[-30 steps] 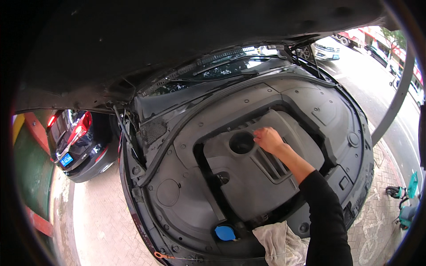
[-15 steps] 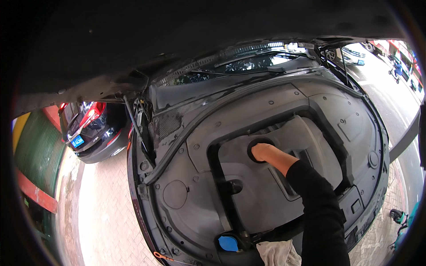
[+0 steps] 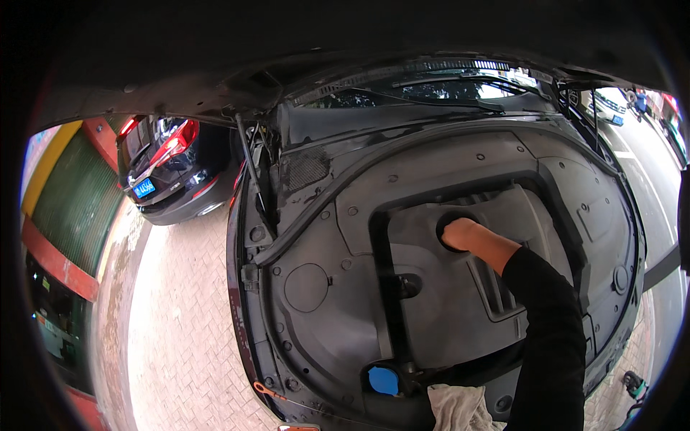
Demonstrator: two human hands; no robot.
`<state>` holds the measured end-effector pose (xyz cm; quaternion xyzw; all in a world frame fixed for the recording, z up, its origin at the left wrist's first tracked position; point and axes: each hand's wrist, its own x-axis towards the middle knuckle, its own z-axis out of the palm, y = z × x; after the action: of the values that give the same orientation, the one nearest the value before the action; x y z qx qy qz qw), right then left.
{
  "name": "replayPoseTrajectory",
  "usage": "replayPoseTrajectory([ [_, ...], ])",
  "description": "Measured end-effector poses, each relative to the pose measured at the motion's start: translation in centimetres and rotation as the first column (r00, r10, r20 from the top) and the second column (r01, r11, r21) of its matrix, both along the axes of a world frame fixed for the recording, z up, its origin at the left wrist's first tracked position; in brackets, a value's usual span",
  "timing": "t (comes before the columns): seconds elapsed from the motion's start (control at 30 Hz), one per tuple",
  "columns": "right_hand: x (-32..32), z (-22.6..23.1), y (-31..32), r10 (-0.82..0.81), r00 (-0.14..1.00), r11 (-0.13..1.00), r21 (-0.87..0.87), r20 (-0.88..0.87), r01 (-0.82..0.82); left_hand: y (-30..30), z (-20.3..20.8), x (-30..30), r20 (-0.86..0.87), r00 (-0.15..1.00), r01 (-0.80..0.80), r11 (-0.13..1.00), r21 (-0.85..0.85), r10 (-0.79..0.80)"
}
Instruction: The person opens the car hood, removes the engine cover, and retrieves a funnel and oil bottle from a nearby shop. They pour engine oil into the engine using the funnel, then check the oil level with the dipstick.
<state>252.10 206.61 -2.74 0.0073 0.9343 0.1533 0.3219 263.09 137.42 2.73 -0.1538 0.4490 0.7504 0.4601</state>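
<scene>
My right hand (image 3: 460, 234) reaches down into the round dark recess (image 3: 443, 244) in the grey plastic engine cover (image 3: 438, 316). Its fingers curl downward, and whatever they grip inside is hidden. The black-sleeved arm (image 3: 550, 327) comes in from the lower right, across the cover. Near the front edge lie a crumpled beige cloth (image 3: 460, 409) and, left of it, a blue round cap (image 3: 383, 381). A dipstick with an orange loop handle (image 3: 261, 388) rests at the front left. My left hand is out of sight.
The raised hood (image 3: 180, 65) hangs dark overhead, with a support strut (image 3: 249, 158) on the left. Wide black trim panels (image 3: 352, 302) surround the engine cover. A dark car (image 3: 169, 169) is parked at left on the brick paving (image 3: 180, 309); a white car (image 3: 607, 108) stands far right.
The view has shifted, so the engine bay sits farther right and the parked car higher. My right hand stays in the round recess, turned slightly at the wrist.
</scene>
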Motion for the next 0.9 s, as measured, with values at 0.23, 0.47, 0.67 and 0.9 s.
replayPoseTrajectory([
  [0.23, -1.9, -2.3, 1.6, 0.135, 0.987, 0.99, 0.016, 0.083, -0.137, 0.0, 0.0, 0.0, -0.057, 0.998, 0.046, 0.994, 0.098, -0.041],
  [0.47, -3.2, -1.5, 1.1, 0.176, 0.979, 0.983, 0.041, 0.108, -0.181, -0.4, -0.1, 0.0, -0.148, 0.984, 0.124, 0.981, 0.148, -0.102],
  [0.67, -2.5, -1.3, 1.4, 0.188, 0.976, 0.979, 0.06, 0.113, -0.195, -0.6, -0.2, 0.4, -0.03, 0.998, 0.063, 0.995, 0.081, -0.06],
  [0.9, -1.1, -0.5, 1.8, 0.197, 0.974, 0.975, 0.085, 0.116, -0.207, -2.1, -2.0, 0.9, 0.071, 0.993, 0.072, 0.967, 0.243, -0.092],
])
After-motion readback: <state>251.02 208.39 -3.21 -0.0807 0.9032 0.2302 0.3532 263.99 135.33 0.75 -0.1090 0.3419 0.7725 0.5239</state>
